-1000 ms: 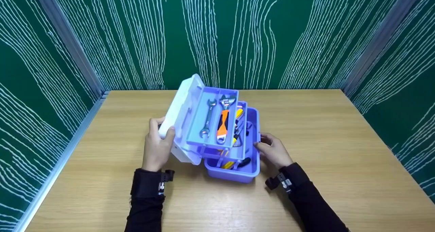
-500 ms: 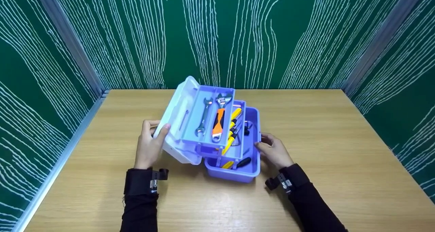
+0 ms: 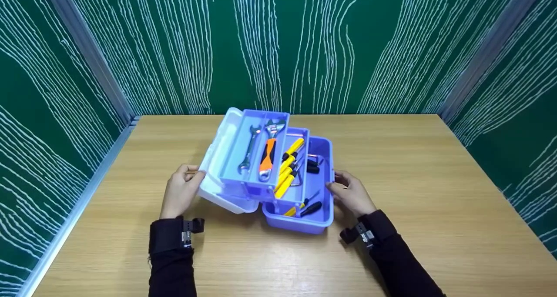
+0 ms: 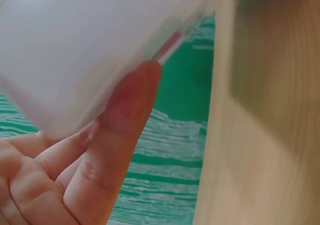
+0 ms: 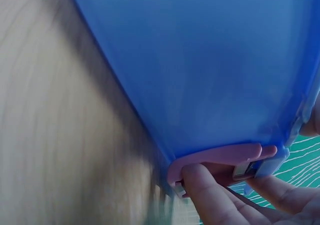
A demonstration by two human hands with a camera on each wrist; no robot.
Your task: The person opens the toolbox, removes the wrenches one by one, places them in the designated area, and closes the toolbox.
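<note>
A purple plastic toolbox (image 3: pixel 296 224) stands on the table with its translucent white lid (image 3: pixel 217 149) swung over to the left. My left hand (image 3: pixel 179 191) pinches the lid's near-left edge between thumb and fingers. On the box's right side, my right hand (image 3: pixel 353 195) holds the wall, its thumb at the rim. Its fingers lie at a pink latch (image 5: pixel 220 155) in the right wrist view. Two stepped trays are raised. An open-ended wrench (image 3: pixel 249 149) and an orange-handled adjustable wrench (image 3: pixel 268 153) lie in the upper one; several yellow-handled screwdrivers (image 3: pixel 287 177) fill the lower.
In the box's bottom lie a black-handled tool (image 3: pixel 311 208) and other small black pieces (image 3: pixel 312 166). A wooden table (image 3: pixel 413 166) surrounds the box, bounded by green walls (image 3: pixel 313 49) with white wavy lines.
My left hand has moved left and down with the lid, tipping it wider. The trays have shifted left, uncovering more of the yellow screwdrivers and box bottom. My right hand has stayed in place.
</note>
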